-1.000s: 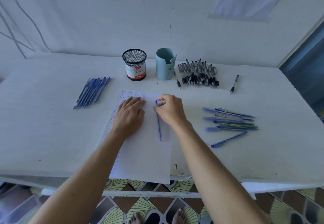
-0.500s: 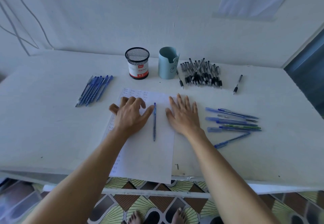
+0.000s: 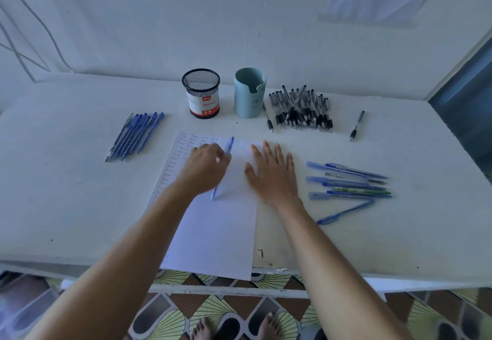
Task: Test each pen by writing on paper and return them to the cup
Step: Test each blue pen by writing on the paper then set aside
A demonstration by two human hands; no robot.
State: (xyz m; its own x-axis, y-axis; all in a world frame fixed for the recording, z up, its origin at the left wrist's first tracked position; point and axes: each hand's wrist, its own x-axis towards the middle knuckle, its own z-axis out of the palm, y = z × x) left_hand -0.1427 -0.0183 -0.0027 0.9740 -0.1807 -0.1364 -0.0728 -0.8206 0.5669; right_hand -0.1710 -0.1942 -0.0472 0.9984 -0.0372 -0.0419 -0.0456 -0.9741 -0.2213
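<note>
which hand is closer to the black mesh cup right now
Left. The left hand, gripping a blue pen, is over the paper just in front of the black mesh cup. The right hand lies flat farther right, nearer the light blue cup.

Paper (image 3: 215,233) before cup (image 3: 201,100) (pens (image 3: 135,134) left)

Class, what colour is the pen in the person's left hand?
The pen is blue; head view.

1. A white desk (image 3: 66,206) spans the middle of the frame.
2. Thin cables (image 3: 40,18) cross the wall (image 3: 159,20) at upper left.
3. Patterned floor tiles (image 3: 213,310) line the bottom edge.
</note>
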